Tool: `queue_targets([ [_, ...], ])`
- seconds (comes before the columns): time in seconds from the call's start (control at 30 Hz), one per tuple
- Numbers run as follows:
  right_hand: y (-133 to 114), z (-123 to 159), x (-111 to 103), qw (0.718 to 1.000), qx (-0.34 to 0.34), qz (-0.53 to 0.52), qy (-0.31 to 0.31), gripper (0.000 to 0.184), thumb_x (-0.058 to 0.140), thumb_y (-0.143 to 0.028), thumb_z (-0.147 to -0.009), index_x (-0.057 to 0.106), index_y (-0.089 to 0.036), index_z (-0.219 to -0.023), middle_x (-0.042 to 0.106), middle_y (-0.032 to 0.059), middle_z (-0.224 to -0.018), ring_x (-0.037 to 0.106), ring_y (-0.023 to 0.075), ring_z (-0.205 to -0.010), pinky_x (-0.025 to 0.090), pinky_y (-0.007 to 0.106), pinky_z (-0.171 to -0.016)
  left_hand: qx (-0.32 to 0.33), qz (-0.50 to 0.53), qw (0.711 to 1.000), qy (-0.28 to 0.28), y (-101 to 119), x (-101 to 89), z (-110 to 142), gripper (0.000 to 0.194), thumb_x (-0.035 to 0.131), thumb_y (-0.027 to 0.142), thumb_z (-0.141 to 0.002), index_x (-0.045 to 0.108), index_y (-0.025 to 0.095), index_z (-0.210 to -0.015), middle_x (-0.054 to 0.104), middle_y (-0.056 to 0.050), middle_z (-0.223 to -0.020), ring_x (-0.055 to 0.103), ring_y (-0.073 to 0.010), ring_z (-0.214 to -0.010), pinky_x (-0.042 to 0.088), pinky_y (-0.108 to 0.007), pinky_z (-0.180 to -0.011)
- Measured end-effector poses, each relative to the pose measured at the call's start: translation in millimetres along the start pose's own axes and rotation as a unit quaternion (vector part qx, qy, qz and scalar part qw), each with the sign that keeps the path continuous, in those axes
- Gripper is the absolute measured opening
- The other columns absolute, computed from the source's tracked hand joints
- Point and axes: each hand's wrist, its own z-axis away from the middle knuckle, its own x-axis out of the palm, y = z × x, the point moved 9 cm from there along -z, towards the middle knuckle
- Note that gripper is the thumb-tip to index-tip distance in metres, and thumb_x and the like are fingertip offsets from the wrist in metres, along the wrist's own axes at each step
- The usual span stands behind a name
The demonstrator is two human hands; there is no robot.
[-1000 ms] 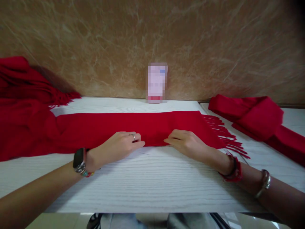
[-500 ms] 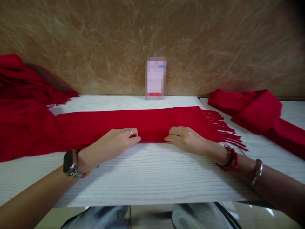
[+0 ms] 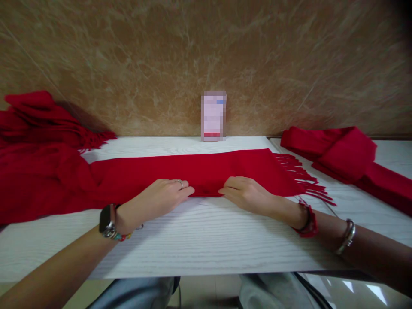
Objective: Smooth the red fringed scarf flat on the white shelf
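Note:
A red fringed scarf lies stretched flat across the white table, its tassels pointing right and its left part bunched in folds. At its near edge, left of the middle, my left hand pinches the cloth between thumb and fingers; a ring and a dark smartwatch are on that arm. A short way to the right, my right hand grips the same edge, fingers closed on the fabric. Between the two hands a small stretch of the edge shows. The undersides of my fingertips are hidden.
Another red scarf, looped over itself, lies at the right. Gathered red cloth with fringe is heaped at the back left. A pixelated pale phone-like object leans on the brown marbled wall. The white wood-grain table has its front edge near my knees.
Both hands keep their grip on the scarf's near edge. My left hand shifts slightly left, then back right, and the gap between my hands varies a little. The view also tilts slightly.

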Motion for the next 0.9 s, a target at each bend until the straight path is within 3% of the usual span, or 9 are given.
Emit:
queue_targets([
  [0.2, -8.8, -20.0, -4.4, 0.999, 0.013, -0.005, 0.049, 0.026, 0.044, -0.029, -0.089, 0.064, -0.013, -0.089, 0.062, 0.009, -0.084, 0.054, 0.0183, -0.077, 0.045, 0.03, -0.07, -0.041, 0.022, 0.999, -0.009, -3.4, 3.0, -2.2, 0.006, 0.048, 0.02, -0.087, 0.054, 0.018, -0.088, 0.059, -0.002, -0.083, 0.058, -0.0153, -0.076, 0.044, -0.024, -0.062],
  [0.4, -13.2, -27.0, 7.0, 1.0, 0.001, -0.017, 0.025, 0.032, 0.037, -0.02, -0.092, 0.063, -0.014, -0.075, 0.057, 0.0051, -0.068, 0.048, 0.0153, -0.064, 0.039, 0.026, -0.059, -0.05, 0.044, 0.997, -0.031, -9.1, 3.2, -0.1, 0.007, 0.047, 0.018, -0.087, 0.054, 0.018, -0.089, 0.06, -0.002, -0.085, 0.058, -0.0166, -0.076, 0.045, -0.026, -0.061],
  [0.63, -6.1, -25.7, 6.7, 0.997, 0.031, -0.05, 0.042, 0.036, 0.036, -0.024, -0.093, 0.06, -0.014, -0.068, 0.054, 0.0039, -0.064, 0.046, 0.0139, -0.06, 0.036, 0.025, -0.054, -0.071, 0.025, 0.996, -0.049, -7.8, -5.3, 6.1, 0.016, 0.049, 0.005, -0.082, 0.056, 0.018, -0.085, 0.062, -0.002, -0.079, 0.06, -0.0174, -0.072, 0.045, -0.027, -0.06],
  [0.8, -7.2, -25.4, 9.1, 0.998, 0.02, -0.043, 0.035, 0.034, 0.038, -0.024, -0.092, 0.06, -0.014, -0.069, 0.056, 0.0039, -0.064, 0.048, 0.0147, -0.06, 0.037, 0.026, -0.055, -0.082, 0.007, 0.994, -0.072, 0.2, -9.7, 7.2, 0.015, 0.051, 0.004, -0.081, 0.058, 0.017, -0.086, 0.064, -0.004, -0.079, 0.062, -0.0192, -0.072, 0.046, -0.028, -0.06],
  [0.9, -10.5, -25.2, 5.1, 0.998, 0.011, -0.03, 0.05, 0.027, 0.042, -0.026, -0.091, 0.063, -0.013, -0.081, 0.06, 0.006, -0.073, 0.052, 0.0165, -0.068, 0.041, 0.028, -0.062, -0.083, 0.004, 0.993, -0.089, 1.9, -9.9, 8.2, 0.016, 0.05, 0.003, -0.081, 0.059, 0.015, -0.087, 0.065, -0.006, -0.082, 0.062, -0.0199, -0.073, 0.047, -0.029, -0.062],
])
